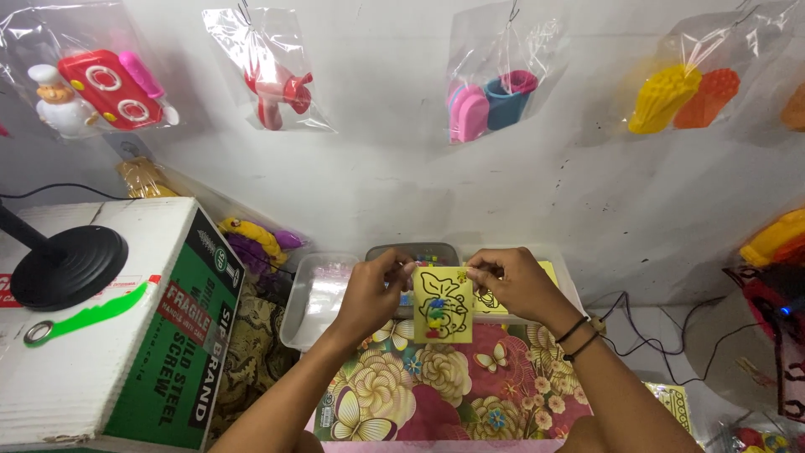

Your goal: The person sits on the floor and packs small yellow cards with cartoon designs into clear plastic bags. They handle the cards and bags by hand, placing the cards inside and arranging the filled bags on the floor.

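A small yellow card (pixel 443 304) with a black line drawing and a few coloured dots is held upright over a flowered tablecloth (pixel 444 394). My left hand (pixel 373 294) pinches its top left corner. My right hand (pixel 513 283) pinches its top right corner; that wrist wears dark bracelets. Behind the card lies a clear tray (pixel 547 270) with more yellow cards in it.
A clear plastic container (pixel 314 302) and a grey tray (pixel 411 252) stand at the wall. On the left a cardboard box (pixel 134 335) bears a black lamp base (pixel 67 264). Bagged toys (pixel 495 92) hang on the wall. Cables (pixel 654 335) trail at right.
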